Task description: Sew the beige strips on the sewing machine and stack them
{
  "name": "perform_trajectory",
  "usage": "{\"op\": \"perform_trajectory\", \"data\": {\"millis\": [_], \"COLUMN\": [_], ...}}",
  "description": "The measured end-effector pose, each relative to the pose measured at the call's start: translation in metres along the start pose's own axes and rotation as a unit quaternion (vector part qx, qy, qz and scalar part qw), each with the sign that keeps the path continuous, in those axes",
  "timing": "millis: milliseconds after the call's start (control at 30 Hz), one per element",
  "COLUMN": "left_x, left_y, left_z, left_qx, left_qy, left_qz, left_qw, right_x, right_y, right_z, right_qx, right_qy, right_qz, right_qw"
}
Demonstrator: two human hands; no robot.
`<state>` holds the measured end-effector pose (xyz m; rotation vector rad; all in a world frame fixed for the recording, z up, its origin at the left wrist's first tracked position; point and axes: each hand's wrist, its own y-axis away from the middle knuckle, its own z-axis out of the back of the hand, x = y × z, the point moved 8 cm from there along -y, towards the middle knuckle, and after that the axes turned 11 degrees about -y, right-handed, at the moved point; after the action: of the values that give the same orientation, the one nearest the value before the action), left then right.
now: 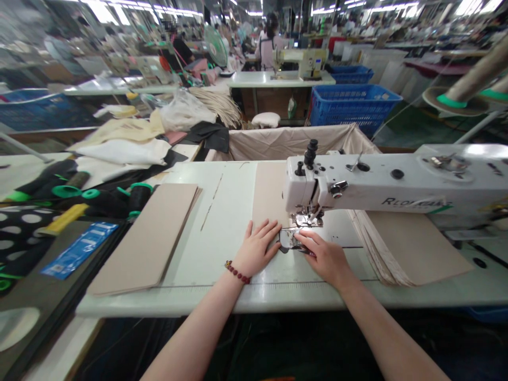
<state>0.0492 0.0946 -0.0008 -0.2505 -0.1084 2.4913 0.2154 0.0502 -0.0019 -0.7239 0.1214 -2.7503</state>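
A white sewing machine (pixel 357 174) stands on a pale green table, its presser foot (pixel 306 219) over the metal needle plate (pixel 289 239). My left hand (pixel 257 246) lies flat with fingers spread, its fingertips on the near end of a beige panel (pixel 266 193) left of the foot. Just in front of the foot is my right hand (pixel 323 256), its fingers bent together over the needle plate. A small dark thing shows under those fingers; its kind is hidden. One stack of beige panels (pixel 151 233) lies to the left, another beige stack (pixel 413 246) under the machine arm.
Spools of black thread (pixel 140 198), a blue packet (pixel 79 248) and dotted cloth (pixel 19 230) lie at the left. A cloth-lined bin (pixel 286 140) sits beyond the table, with a blue crate (pixel 353 106) behind it. Other people work at machines farther back.
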Motion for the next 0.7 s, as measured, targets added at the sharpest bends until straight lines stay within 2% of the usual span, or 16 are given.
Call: {"op": "perform_trajectory", "data": {"millis": [700], "left_x": [0.0011], "left_y": [-0.0016], "left_z": [-0.0011], "left_qx": [-0.007], "left_qy": [-0.027], "left_qz": [0.009], "left_qw": [1.000], "right_x": [-0.0013], "right_y": [-0.0011], "right_z": [0.0000], "right_qx": [0.001], "right_qy": [0.000], "right_qz": [-0.004], "right_qw": [1.000]}}
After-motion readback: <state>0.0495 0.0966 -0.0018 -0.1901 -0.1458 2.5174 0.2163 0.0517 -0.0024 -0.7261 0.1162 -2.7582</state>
